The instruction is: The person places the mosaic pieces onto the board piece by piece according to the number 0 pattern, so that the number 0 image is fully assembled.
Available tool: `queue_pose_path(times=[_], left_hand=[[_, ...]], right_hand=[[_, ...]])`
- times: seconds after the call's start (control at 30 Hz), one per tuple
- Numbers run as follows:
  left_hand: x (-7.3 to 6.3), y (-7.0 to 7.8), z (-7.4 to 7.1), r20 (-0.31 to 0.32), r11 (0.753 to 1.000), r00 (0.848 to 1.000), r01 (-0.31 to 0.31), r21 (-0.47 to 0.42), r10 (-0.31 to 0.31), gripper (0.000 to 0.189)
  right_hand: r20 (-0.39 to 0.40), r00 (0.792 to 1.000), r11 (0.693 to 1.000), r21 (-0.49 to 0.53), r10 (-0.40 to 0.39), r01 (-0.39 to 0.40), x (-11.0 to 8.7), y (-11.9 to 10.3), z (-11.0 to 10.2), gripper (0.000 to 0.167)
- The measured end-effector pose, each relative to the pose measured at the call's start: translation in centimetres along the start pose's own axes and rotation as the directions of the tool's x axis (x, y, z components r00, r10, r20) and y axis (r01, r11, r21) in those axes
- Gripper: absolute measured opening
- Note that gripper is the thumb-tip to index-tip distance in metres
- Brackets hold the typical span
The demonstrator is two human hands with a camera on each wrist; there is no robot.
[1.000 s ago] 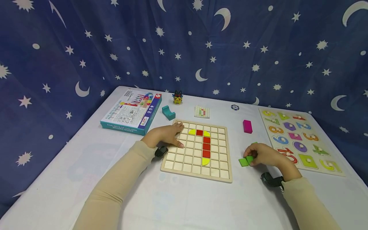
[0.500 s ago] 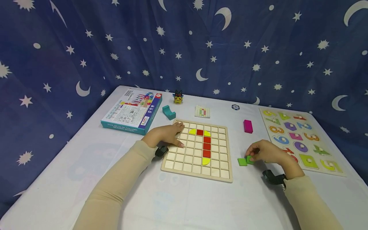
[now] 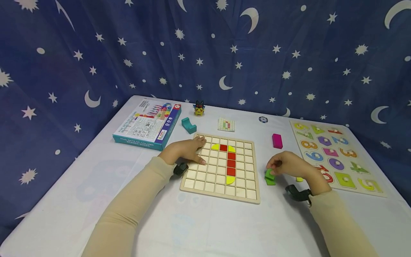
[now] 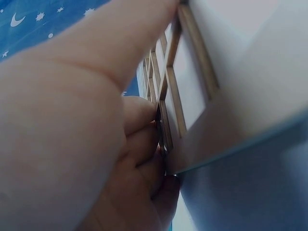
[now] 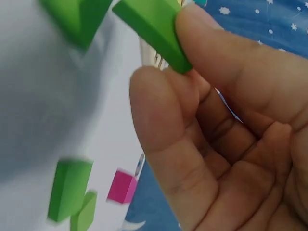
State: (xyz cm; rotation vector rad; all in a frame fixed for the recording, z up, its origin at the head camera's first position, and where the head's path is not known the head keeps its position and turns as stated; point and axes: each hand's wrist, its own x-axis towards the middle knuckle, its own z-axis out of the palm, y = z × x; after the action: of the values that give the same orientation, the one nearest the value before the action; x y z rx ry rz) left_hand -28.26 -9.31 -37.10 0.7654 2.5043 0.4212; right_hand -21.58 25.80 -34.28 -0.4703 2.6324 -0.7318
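Pinching a green tile (image 5: 153, 34) between thumb and fingers, the grip of the right hand (image 3: 287, 164) is off the right edge of the wooden grid board (image 3: 219, 195), with a strip of the white desk (image 3: 205, 232) between hand and rim. A second green tile (image 3: 270, 182) lies just below the held one; the right wrist view shows a narrow gap between them. A yellow-green piece (image 3: 299, 179) peeks out beside the wrist, and the left edge of the number puzzle (image 3: 363, 184) is close behind the hand. A magenta block (image 3: 277, 141) stands farther back, with room on every side.

Across the board's left edge, the left hand (image 3: 184, 150) rests with its grip spread, thumb and fingers over the cells there. Red squares (image 3: 231, 164) and yellow rounded pieces (image 3: 230, 180) sit well inside the rim. A pattern card (image 3: 226, 125) lies just past the far edge; near the far left corner, a teal block (image 3: 188, 125) stands between board and box (image 3: 146, 125).
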Motion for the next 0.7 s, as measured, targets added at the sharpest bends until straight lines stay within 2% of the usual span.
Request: queue_pose_path(times=[0.23, 0.47, 0.7], left_hand=[[0.0, 0.0, 0.0, 0.002, 1.0, 1.0, -0.008, 0.012, 0.008, 0.096], [0.0, 0.1, 0.1, -0.001, 1.0, 1.0, -0.007, 0.004, 0.007, 0.096], [0.0, 0.0, 0.0, 0.002, 1.0, 1.0, -0.007, 0.014, 0.007, 0.096]], right_hand=[[0.017, 0.996, 0.996, 0.028, -0.083, 0.082, 1.6, -2.0, 0.8, 0.009], [0.051, 0.993, 0.993, 0.063, -0.106, 0.103, 3.2, -4.6, 1.7, 0.009], [0.077, 0.981, 0.982, 0.078, -0.179, 0.173, 4.6, -7.6, 2.6, 0.009]])
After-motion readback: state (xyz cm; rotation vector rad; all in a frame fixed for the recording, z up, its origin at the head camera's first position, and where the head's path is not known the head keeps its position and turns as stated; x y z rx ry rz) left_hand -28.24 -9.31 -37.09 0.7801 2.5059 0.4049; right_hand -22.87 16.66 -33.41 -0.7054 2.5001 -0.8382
